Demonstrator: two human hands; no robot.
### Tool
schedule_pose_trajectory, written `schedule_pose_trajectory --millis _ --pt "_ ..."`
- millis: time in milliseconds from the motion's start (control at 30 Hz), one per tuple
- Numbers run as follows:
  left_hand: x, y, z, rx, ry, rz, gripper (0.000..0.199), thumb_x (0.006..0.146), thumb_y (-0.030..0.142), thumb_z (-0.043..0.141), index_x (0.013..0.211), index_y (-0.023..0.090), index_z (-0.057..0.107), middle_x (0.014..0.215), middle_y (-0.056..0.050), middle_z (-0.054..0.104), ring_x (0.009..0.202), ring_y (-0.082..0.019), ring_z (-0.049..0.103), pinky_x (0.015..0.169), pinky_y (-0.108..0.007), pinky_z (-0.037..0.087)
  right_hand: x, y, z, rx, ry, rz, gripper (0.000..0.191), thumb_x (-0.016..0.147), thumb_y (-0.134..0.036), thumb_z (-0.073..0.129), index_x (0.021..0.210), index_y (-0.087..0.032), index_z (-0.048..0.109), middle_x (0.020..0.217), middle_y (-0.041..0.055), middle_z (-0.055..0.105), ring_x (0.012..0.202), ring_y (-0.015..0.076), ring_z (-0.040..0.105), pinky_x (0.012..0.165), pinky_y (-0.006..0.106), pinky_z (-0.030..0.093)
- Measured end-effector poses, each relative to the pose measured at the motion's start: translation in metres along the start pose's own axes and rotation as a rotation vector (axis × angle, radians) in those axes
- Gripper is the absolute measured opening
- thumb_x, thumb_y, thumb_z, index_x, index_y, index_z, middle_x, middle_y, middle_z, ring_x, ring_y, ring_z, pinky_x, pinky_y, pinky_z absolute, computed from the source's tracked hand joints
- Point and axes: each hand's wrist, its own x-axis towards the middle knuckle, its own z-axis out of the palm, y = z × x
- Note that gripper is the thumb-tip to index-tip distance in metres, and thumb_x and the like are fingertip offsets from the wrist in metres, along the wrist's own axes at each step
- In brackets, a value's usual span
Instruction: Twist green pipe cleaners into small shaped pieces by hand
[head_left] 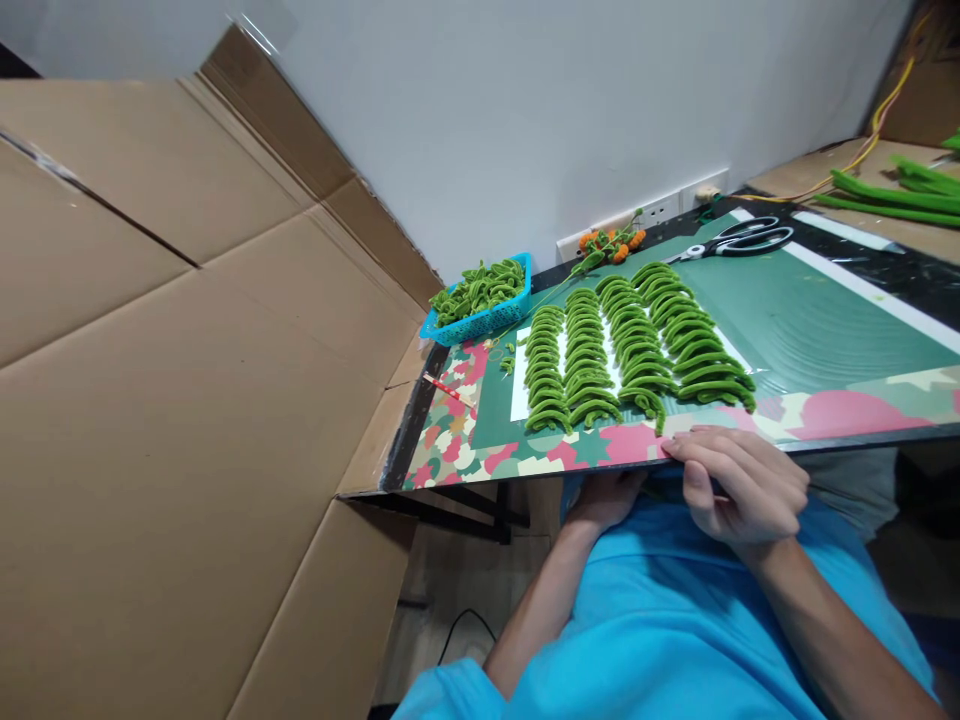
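Note:
My right hand [742, 485] rests at the table's front edge, loosely bent, its fingertips on the patterned border and its thumb apart from them. Nothing shows in it. Just beyond those fingertips, one fuzzy green chenille piece [660, 415] sticks out from the end of a row. Several rows of curved green chenille pieces [643, 335] lie on a white sheet [519, 400]. Below the table edge is my left hand [607, 497], against the blue shirt; its fingers are mostly hidden by the edge.
A blue basket [480, 322] heaped with green chenille pieces stands at the back left. Behind the rows lie orange flowers with green stems [615, 243] and scissors [739, 238]. Long green stems [892, 200] lie far right. A tall cardboard panel [225, 400] borders the left side.

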Motion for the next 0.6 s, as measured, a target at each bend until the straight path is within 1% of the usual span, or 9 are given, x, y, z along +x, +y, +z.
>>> schedule_pose_trajectory --millis 100,167,300,433,600 --pt "0.0 -0.003 0.001 -0.008 -0.026 0.026 0.054 0.105 0.055 0.05 0.154 0.034 0.061 0.168 0.001 0.055 0.161 -0.029 0.046 0.139 -0.051 0.032 0.0 0.0 0.0 0.004 0.007 -0.002 0.016 0.091 -0.01 0.065 0.101 -0.02 0.074 0.081 0.0019 0.079 0.075 0.0182 0.077 0.076 0.031 0.063" --pt "-0.001 -0.002 0.0 -0.014 -0.029 0.004 0.054 0.104 0.056 0.051 0.153 0.035 0.061 0.168 0.001 0.055 0.16 -0.03 0.047 0.138 -0.053 0.034 0.001 0.0 0.001 0.005 0.012 -0.007 0.017 0.091 -0.01 0.065 0.101 -0.02 0.074 0.081 0.0016 0.079 0.075 0.0183 0.077 0.075 0.031 0.063" --pt "-0.005 0.005 -0.003 -0.016 -0.028 0.006 0.054 0.105 0.056 0.05 0.151 0.032 0.062 0.167 -0.001 0.057 0.158 -0.03 0.05 0.137 -0.052 0.036 0.001 0.0 0.0 0.0 0.006 -0.011 0.016 0.091 -0.01 0.065 0.1 -0.019 0.074 0.081 0.0027 0.078 0.075 0.0187 0.076 0.075 0.031 0.063" --pt "-0.006 0.011 -0.005 0.012 -0.018 0.016 0.055 0.105 0.055 0.049 0.153 0.031 0.061 0.169 -0.001 0.054 0.16 -0.029 0.047 0.139 -0.05 0.033 0.003 -0.001 0.0 0.0 0.002 -0.004 0.017 0.091 -0.011 0.065 0.101 -0.021 0.074 0.08 0.0017 0.078 0.075 0.0184 0.076 0.075 0.03 0.063" --pt "-0.004 0.006 -0.003 0.004 -0.026 0.03 0.058 0.104 0.056 0.048 0.154 0.027 0.06 0.169 -0.004 0.054 0.16 -0.031 0.046 0.139 -0.052 0.032 0.004 -0.002 0.0 -0.003 0.002 0.003 0.018 0.09 -0.012 0.065 0.102 -0.022 0.073 0.08 0.0012 0.078 0.073 0.0182 0.076 0.076 0.03 0.063"
